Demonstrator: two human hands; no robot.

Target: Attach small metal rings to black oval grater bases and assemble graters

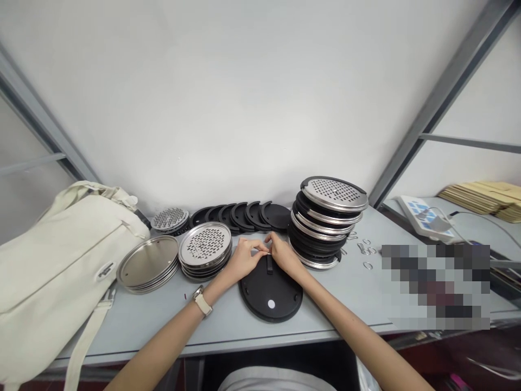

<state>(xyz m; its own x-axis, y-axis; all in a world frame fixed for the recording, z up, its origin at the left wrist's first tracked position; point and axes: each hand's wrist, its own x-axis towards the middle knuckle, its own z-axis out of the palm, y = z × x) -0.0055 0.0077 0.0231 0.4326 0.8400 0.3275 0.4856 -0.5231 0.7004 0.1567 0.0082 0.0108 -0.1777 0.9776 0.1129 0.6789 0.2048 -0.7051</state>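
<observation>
Both my left fingers (254, 244) and right fingers (275, 241) pinch closed at the black tab's (269, 266) far end; uneven pressure could skid the disc (260, 293).

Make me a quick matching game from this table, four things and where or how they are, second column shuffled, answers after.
Column one:
1. Bag
2. Black disc with white dot
3. Watch
4. Plain metal plates

Column two:
A. Strapped on the left arm
B. Stacked in a pile
C. At the picture's left edge
D. Left hand and right hand at its far edge

Pairs: 1-C, 2-D, 3-A, 4-B
</observation>
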